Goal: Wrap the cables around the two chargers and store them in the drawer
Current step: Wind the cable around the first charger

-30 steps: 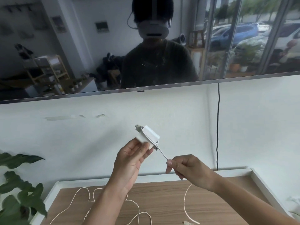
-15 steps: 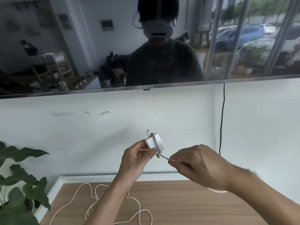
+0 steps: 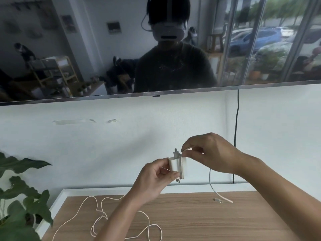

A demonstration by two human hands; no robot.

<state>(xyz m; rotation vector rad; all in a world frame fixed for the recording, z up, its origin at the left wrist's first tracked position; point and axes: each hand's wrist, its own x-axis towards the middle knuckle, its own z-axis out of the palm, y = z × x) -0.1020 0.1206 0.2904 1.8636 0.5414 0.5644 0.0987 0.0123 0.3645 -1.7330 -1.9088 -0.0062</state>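
The left hand (image 3: 152, 180) holds a white charger (image 3: 176, 166) above the back edge of the desk (image 3: 199, 221), with the fingers (image 3: 171, 175) closed on the charger's lower left side. The charger stands roughly upright; a grey connector sticks out at its top and metal prongs show at its lower end. A few turns of white cable already lie along its right side.

The right hand (image 3: 210, 152) is just above and right of the charger, its fingers pinched together on the cable (image 3: 211, 181) close to the top of the charger. From that pinch the cable drops in a loose curve under the wrist down to the wooden desk, where its free end and small plug (image 3: 218, 200) lie at the right.

A second white cable (image 3: 107, 216) sprawls in loose loops over the left part of the desk, partly behind the left forearm. Its charger cannot be made out.

On the wall above hangs a dark television (image 3: 104, 49); a small logo on the middle of its lower bezel appears to read "LG", though it is tiny. A black cord (image 3: 235, 136) runs down the wall from it. Plant leaves (image 3: 19, 197) fill the lower left corner. No other writing is legible.
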